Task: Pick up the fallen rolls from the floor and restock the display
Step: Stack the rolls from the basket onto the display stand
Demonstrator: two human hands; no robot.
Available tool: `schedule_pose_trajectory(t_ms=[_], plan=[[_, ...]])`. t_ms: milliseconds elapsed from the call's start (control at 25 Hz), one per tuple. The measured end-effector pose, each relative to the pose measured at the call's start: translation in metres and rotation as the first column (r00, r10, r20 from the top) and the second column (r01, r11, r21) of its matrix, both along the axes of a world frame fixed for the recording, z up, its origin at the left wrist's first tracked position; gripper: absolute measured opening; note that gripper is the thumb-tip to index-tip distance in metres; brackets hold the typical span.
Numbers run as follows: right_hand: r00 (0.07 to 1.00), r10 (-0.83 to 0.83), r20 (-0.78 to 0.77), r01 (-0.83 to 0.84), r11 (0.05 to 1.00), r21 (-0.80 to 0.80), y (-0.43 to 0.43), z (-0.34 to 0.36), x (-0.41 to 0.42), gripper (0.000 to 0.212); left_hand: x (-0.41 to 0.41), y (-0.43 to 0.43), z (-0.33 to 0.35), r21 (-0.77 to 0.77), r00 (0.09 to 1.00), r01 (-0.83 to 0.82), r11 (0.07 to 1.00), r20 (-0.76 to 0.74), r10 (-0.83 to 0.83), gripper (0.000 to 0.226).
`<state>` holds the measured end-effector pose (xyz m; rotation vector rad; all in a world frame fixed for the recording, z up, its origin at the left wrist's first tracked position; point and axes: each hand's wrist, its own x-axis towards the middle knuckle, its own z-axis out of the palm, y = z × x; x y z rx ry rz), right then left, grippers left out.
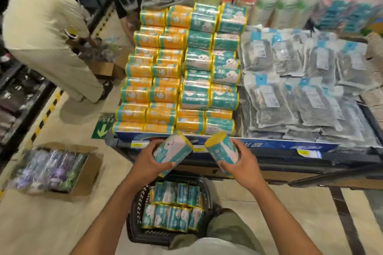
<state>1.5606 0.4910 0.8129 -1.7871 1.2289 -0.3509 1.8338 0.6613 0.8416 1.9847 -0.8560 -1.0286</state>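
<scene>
My left hand (150, 160) grips a teal and white roll (175, 150) tilted up to the right. A second teal roll with a yellow end (222, 149) is held in my right hand (243, 164). Both rolls hover just in front of the display's front edge (259, 144). The display stack (178, 80) holds several orange rolls on the left and teal rolls on the right, lying on their sides. On the floor between my legs, a black basket (136, 203) holds several more teal rolls (174, 207).
Grey packets (306, 93) fill the display to the right of the rolls. An open cardboard box of purple items (51, 168) sits on the floor at left. A person in pale clothes (45, 33) bends over further left. Shelving lines the far left.
</scene>
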Motion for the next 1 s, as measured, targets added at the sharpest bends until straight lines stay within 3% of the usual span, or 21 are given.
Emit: schedule_pose_trajectory(t_ms=[160,280,400,600,680,800,1000], plan=[[0.994,0.04,-0.1,-0.054,0.988,-0.142,-0.06,0.014,0.022,0.082,0.033,-0.075,0.0,0.014,0.957,0.183,0.983,0.227,-0.182,0.086],[0.973,0.148,-0.178,-0.192,0.947,-0.258,-0.118,0.012,0.044,0.078,0.049,-0.138,-0.014,0.033,0.875,0.279,0.96,0.403,-0.268,0.088],[0.946,0.188,-0.265,-0.269,0.909,-0.317,-0.166,-0.001,0.064,0.077,0.051,-0.185,-0.027,0.057,0.815,0.345,0.937,0.477,-0.329,0.083],[0.821,0.369,-0.435,-0.522,0.795,-0.31,-0.212,-0.044,0.084,0.084,0.052,-0.212,-0.063,0.074,0.768,0.38,0.922,0.53,-0.359,0.083],[0.808,0.388,-0.444,-0.556,0.752,-0.355,-0.214,-0.057,0.081,0.084,0.052,-0.207,-0.075,0.071,0.757,0.365,0.928,0.558,-0.34,0.088],[0.858,0.364,-0.361,-0.506,0.72,-0.476,-0.214,-0.065,0.074,0.082,0.048,-0.205,-0.083,0.013,0.732,0.351,0.936,0.62,-0.283,0.086],[0.873,0.351,-0.338,-0.484,0.701,-0.524,-0.209,-0.071,0.071,0.082,0.043,-0.206,-0.091,0.036,0.655,0.288,0.957,0.721,-0.224,0.087]])
